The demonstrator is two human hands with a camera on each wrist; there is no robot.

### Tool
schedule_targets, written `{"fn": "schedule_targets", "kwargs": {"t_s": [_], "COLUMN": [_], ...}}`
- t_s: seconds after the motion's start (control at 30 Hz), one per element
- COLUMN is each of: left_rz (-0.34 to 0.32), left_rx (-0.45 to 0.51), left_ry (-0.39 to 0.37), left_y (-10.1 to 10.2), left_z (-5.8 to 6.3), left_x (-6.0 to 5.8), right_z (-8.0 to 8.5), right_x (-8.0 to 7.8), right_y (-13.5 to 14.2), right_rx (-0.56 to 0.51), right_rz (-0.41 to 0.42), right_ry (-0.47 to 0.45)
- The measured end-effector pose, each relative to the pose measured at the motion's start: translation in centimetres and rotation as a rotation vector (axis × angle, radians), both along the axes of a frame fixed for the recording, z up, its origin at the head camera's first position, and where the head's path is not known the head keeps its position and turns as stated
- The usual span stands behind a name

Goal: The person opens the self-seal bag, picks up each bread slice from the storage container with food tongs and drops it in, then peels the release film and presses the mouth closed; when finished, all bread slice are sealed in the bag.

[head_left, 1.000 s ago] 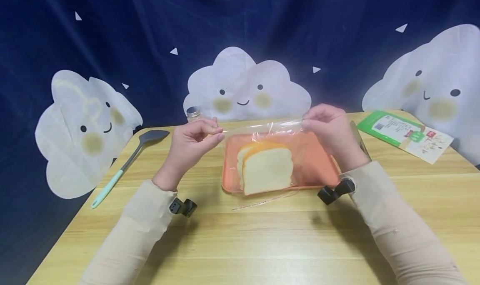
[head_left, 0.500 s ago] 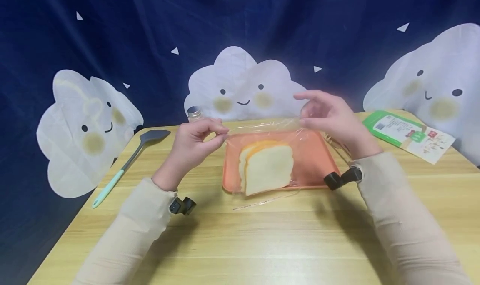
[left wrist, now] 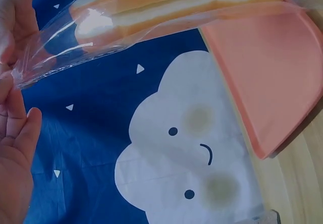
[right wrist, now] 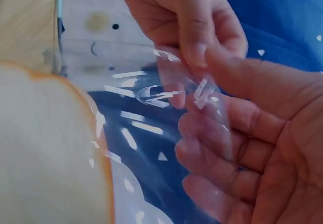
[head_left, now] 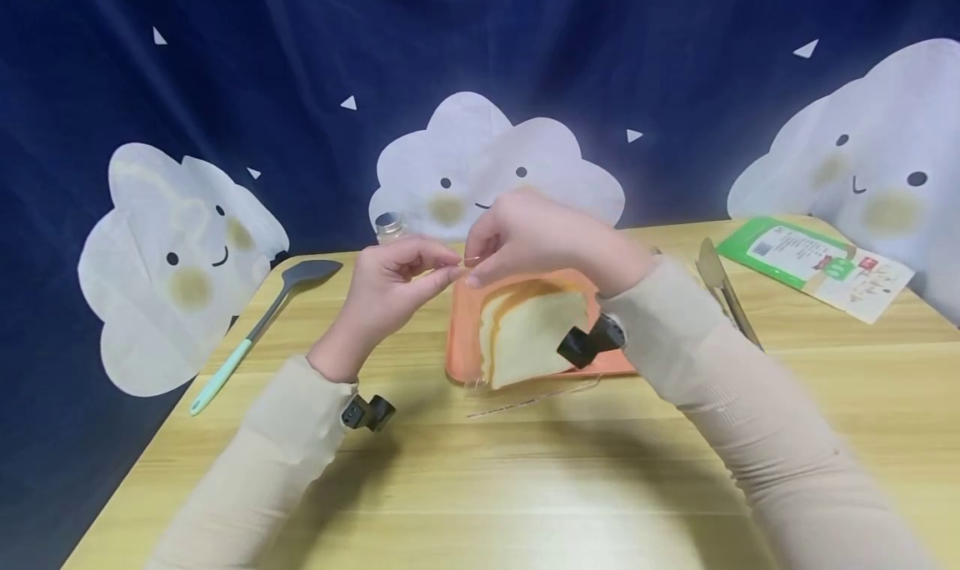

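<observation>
My left hand (head_left: pixel 386 282) pinches the top corner of a clear plastic bag (right wrist: pixel 146 108) between thumb and fingertips. Right beside it, my right hand (head_left: pixel 532 237) has its thumb and forefinger on the bag's upper edge, the two hands' fingertips meeting there. Film lies over the other right fingers (right wrist: pixel 207 153) in the right wrist view. Two slices of bread (head_left: pixel 536 337) with orange-brown crust stand upright inside the bag, in front of an orange tray (head_left: pixel 465 328). The right forearm hides part of the tray.
A thin torn plastic strip (head_left: pixel 532 402) lies before the tray. At left is a grey spatula (head_left: pixel 307 272) with a mint handle. Behind stands a metal-lidded jar (head_left: pixel 389 227). On the right lie a metal utensil (head_left: pixel 726 291) and a green-and-white pouch (head_left: pixel 813 262).
My right hand let go of the bag's right corner, lifted, and swung left to meet my left hand at the other corner. The left hand shifted slightly right.
</observation>
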State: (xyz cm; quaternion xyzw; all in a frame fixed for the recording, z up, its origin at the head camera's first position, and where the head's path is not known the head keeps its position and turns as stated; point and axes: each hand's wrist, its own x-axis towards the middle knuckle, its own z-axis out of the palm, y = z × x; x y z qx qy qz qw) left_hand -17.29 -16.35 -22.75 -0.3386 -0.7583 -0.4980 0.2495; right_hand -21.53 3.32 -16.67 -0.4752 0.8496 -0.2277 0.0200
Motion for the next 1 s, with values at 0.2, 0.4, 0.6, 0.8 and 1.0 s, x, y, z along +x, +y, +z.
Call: {"fn": "schedule_targets", "kwargs": {"t_s": [0.2,0.4,0.6,0.8,1.0], "left_rz": [-0.035,-0.048,-0.036,-0.021,-0.011], "left_rx": [0.037,0.040,0.039,0.036,0.060], "left_ry": [0.002,0.019,0.033,0.048,0.037], "left_y": [-0.1,-0.4,-0.9,-1.3,-1.8], "left_z": [-0.4,-0.7,-0.9,-0.9,-1.2], "left_x": [0.1,0.1,0.2,0.2,0.2], "right_z": [-0.6,-1.8,-2.3,-2.3,-3.0], "right_x": [-0.1,-1.1,-1.7,-2.1,-2.6], "right_y": [-0.6,1.5,4.0,7.1,9.9], "right_rx": [0.069,0.020,0.027,0.009,-0.029], "right_rz": [-0.035,-0.068,-0.135,-0.182,-0.267], "right_ry": [-0.060,-0.106,-0.143,-0.101,-0.055]}}
